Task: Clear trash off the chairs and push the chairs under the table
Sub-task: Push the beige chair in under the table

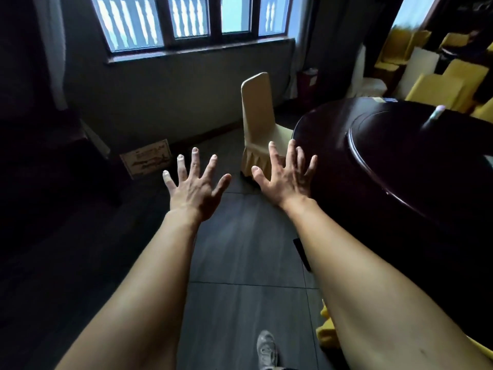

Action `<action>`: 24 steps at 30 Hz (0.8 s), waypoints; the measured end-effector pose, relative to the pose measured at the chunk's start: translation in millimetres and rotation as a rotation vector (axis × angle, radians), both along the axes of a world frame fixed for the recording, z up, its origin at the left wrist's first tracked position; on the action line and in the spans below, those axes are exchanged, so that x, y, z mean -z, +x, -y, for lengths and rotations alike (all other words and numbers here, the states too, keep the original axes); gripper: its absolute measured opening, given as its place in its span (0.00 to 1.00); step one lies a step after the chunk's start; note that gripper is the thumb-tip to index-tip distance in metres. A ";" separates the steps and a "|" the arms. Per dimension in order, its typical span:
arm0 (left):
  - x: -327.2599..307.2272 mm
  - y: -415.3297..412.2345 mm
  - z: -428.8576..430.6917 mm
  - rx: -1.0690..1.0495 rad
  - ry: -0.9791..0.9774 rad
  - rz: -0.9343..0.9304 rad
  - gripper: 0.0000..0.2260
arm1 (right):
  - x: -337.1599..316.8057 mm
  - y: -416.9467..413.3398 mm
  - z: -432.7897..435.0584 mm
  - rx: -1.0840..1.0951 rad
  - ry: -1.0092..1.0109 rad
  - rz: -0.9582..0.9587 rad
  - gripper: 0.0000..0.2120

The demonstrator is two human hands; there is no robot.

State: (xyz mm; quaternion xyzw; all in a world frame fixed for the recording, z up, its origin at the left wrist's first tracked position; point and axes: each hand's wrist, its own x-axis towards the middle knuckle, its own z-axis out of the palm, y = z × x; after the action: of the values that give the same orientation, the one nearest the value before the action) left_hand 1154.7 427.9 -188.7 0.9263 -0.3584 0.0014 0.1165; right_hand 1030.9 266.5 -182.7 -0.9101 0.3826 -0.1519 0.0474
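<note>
Left grip (196,188): reaching forward over the tiled floor, fingers spread wide and holding nothing.
Right grip (286,180): reaching forward in the same way, fingers fanned and empty, hovering just left of the tabletop (333,169) edge.
Chair (257,121): standing far ahead beyond both grips, its cream cover hanging in a pleated skirt. The tall back is rising upright on the left and the seat is pointing right, toward the tabletop.
Key relation: the chair is lying ahead and a little right of the midline between the grips, so the right grip is sitting nearer its line. The left grip is lining up more with the bare floor left of the backrest.
Push axis: tucking it in is probably meaning a rightward shove on the backrest, along the way the seat is facing, so the person is likely needing to come round to the chair's left side.
Contact: neither grip is touching anything; both are hanging well short of the chair.
Trash: none is showing on the visible strip of seat; the rest cannot be told.
Hidden: the right grip's fingers are covering the skirt's right part, and the tabletop rim is cutting off the seat's right end — how far under it is sitting is hard to judge.
Cut off: yellow cloth (326,329) is peeking out near right behind the forearm, possibly another chair cover.
</note>
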 end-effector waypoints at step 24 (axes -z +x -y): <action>9.2 323.0 110.5 -0.107 0.078 -0.037 0.31 | 23.4 343.5 123.3 -0.119 0.053 -0.017 0.37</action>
State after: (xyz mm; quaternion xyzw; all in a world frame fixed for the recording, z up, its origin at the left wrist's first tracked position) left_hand 1477.7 317.4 -197.9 0.9478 -0.3059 -0.0234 0.0866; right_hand 1374.4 143.2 -206.1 -0.9310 0.3320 -0.1307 0.0771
